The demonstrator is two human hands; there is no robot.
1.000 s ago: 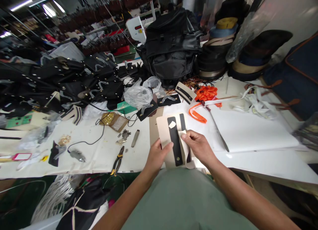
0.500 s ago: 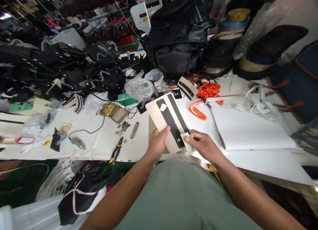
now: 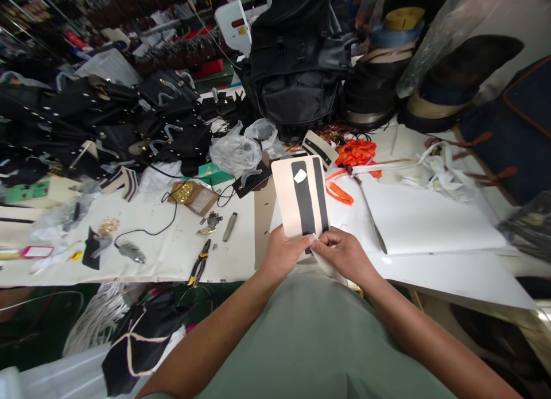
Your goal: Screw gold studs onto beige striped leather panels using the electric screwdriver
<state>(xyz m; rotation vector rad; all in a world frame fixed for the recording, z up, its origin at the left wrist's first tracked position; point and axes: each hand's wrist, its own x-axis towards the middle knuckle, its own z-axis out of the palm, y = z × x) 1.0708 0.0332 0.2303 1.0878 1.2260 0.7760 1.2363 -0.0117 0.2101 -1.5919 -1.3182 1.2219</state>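
A beige panel [image 3: 286,198] with two black stripes and a small white patch [image 3: 300,175] is held up over the table's front edge. My left hand [image 3: 284,251] grips its lower left edge, thumb on the front face. At the lower right corner my right hand [image 3: 340,250] pinches a pale strip [image 3: 326,267] that hangs down toward my shirt. The two hands nearly meet at the panel's bottom, hiding that part of it.
Pliers [image 3: 199,263], a grey-handled knife [image 3: 230,227] and a box of gold studs [image 3: 193,197] lie to the left. Behind stands a black backpack [image 3: 297,72]. Orange ribbon [image 3: 356,152] and long scissors or a blade [image 3: 372,218] are to the right.
The panel has turned more upright. My left hand has moved down and right along it, and my right hand now sits close beside my left thumb.
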